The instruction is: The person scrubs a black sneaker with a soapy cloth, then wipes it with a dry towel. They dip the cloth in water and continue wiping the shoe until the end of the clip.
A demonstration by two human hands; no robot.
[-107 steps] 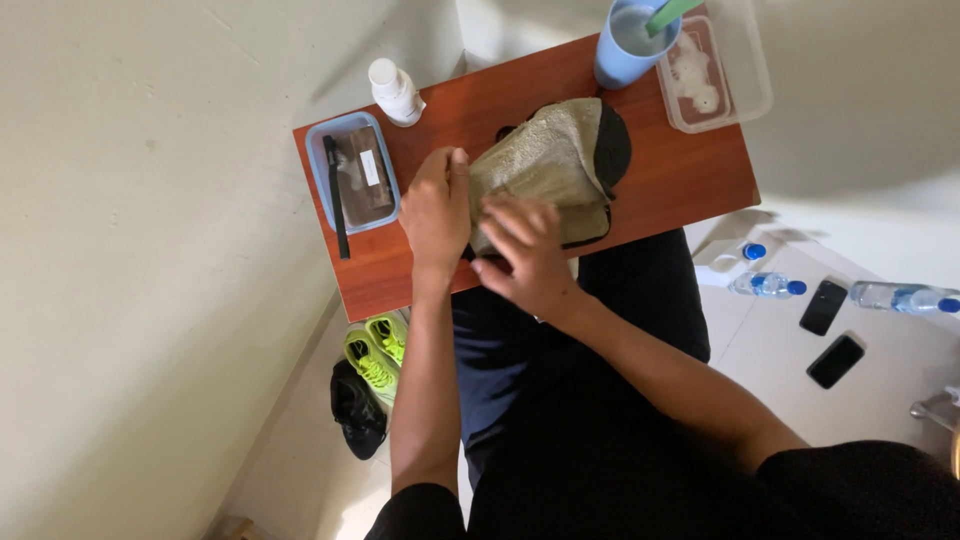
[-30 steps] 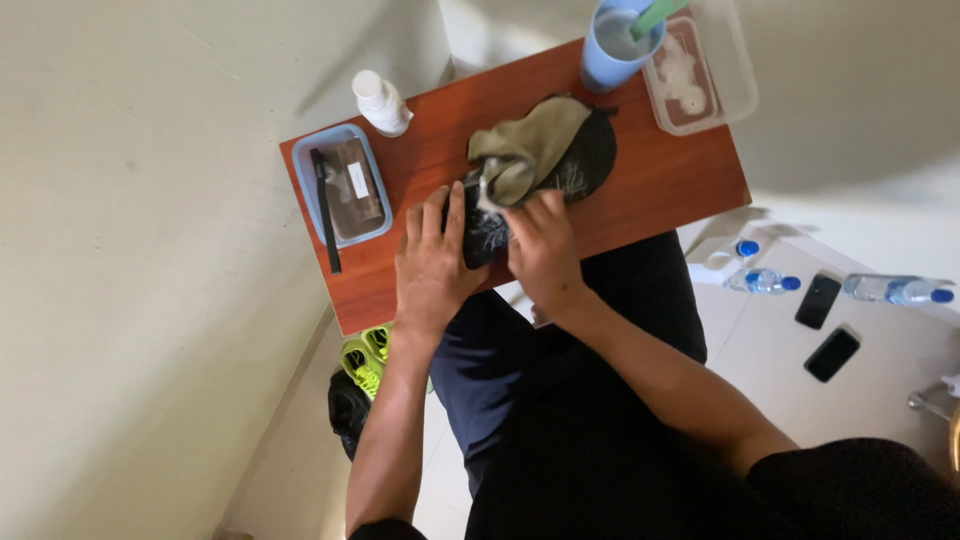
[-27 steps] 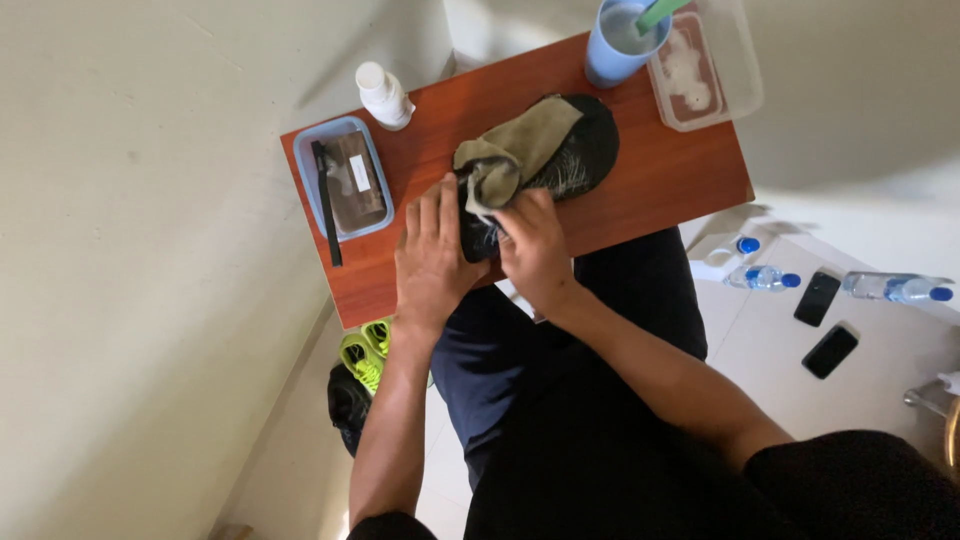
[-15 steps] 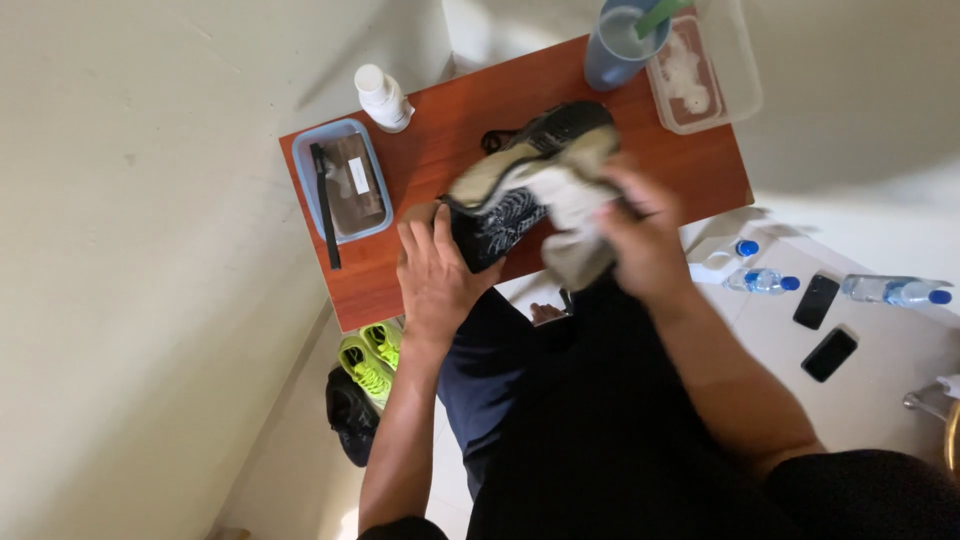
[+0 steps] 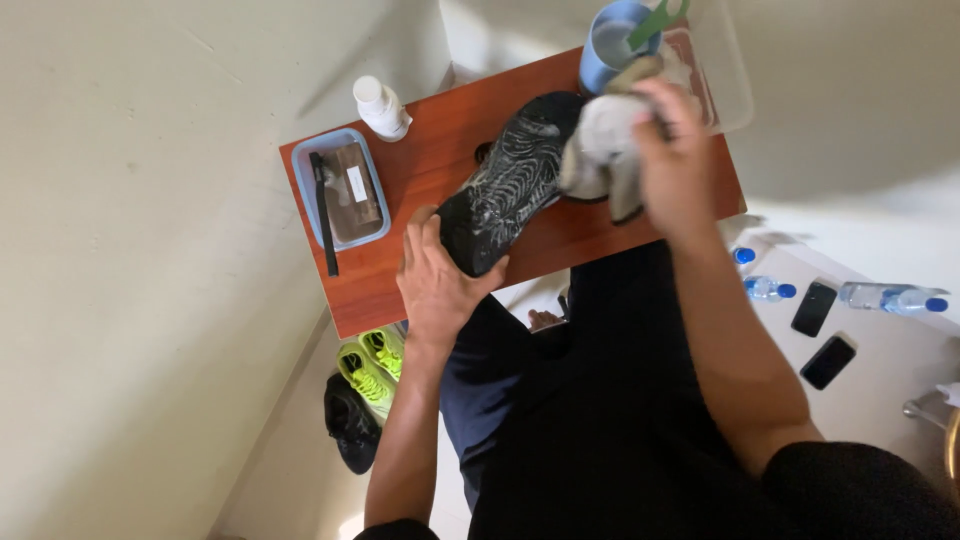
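A black shoe [image 5: 505, 185] lies sole-up on a small reddish wooden table [image 5: 440, 165], its sole streaked with pale marks. My left hand [image 5: 435, 280] grips the shoe's near end at the table's front edge. My right hand [image 5: 672, 160] is closed on a crumpled grey-beige cloth [image 5: 600, 150], held up over the shoe's far end, close to a blue cup [image 5: 606, 45].
A blue-rimmed tray [image 5: 300, 190] with a brown block and a dark brush sits at the table's left. A white bottle [image 5: 380, 107] stands behind it. A clear container [image 5: 735, 80] is at the right. Neon-laced shoes [image 5: 365, 380], water bottles [image 5: 890, 298] and two phones [image 5: 812, 308] lie on the floor.
The cloth came off the shoe: my right hand lifted it and carried it right, toward the cup. The shoe's sole is now uncovered. My left hand kept hold of the shoe's near end.
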